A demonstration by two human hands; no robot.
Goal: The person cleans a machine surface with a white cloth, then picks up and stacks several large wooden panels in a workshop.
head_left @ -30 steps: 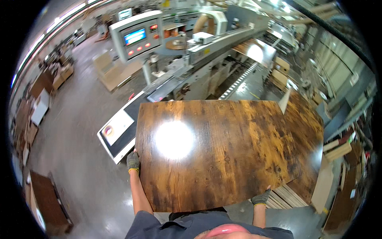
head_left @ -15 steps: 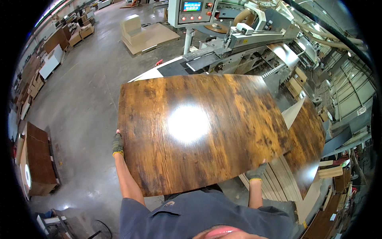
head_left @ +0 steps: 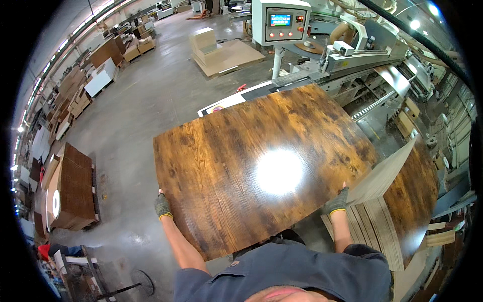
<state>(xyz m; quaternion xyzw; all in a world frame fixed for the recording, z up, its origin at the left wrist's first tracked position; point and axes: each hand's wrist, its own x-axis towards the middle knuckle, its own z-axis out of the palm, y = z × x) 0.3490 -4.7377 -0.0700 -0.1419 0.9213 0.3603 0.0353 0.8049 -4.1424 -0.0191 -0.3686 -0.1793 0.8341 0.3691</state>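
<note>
A large brown wood-grain panel point(head_left: 216, 176) spans the space in front of my body, with a bright lamp reflection on its glossy face. My left hand point(head_left: 162, 205), in a grey-green fingerless glove with a yellow cuff, grips its left edge; the thumb lies along the edge and the other fingers are hidden beneath. On the near right edge, my right hand point(head_left: 337, 200) holds the panel in a matching glove, thumb up. Just beyond that hand stands a stack of panels point(head_left: 370, 226) with pale edges, and another wood-grain panel point(head_left: 415, 196) shows at its right.
A machine point(head_left: 352, 63) with a control box point(head_left: 282, 25) on a post stands ahead, close to the panel's far edge. Flat boards point(head_left: 231, 56) lie on the floor beyond. At left are a brown stack point(head_left: 75, 186) and a metal stand point(head_left: 83, 272).
The held panel has swung counterclockwise, its left end coming nearer to me and its far right corner pointing more toward the machine. The view has also shifted left. Both hands keep their hold.
</note>
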